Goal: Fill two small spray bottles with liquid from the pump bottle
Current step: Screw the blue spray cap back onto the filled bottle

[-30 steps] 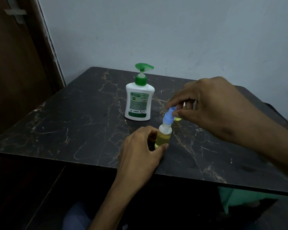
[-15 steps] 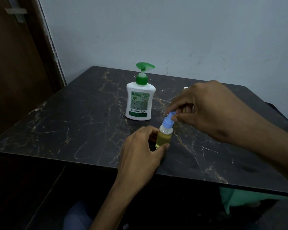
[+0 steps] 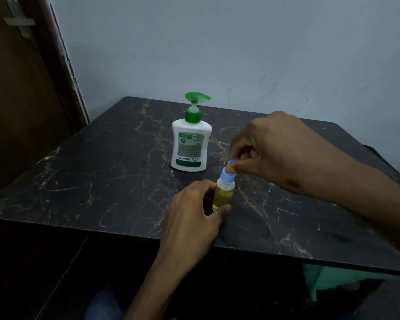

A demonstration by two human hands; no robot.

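Left hand [image 3: 189,218] grips spray bottle [image 3: 224,192] upright on desk [image 3: 102,172]; right hand [image 3: 277,151] pinches its blue cap [image 3: 228,175]; pump bottle [image 3: 191,139] behind

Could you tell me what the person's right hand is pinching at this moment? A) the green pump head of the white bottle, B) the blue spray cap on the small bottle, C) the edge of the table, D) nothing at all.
B: the right hand pinches the blue spray cap atop the small spray bottle, whose body the left hand grips; the pump bottle stands untouched.
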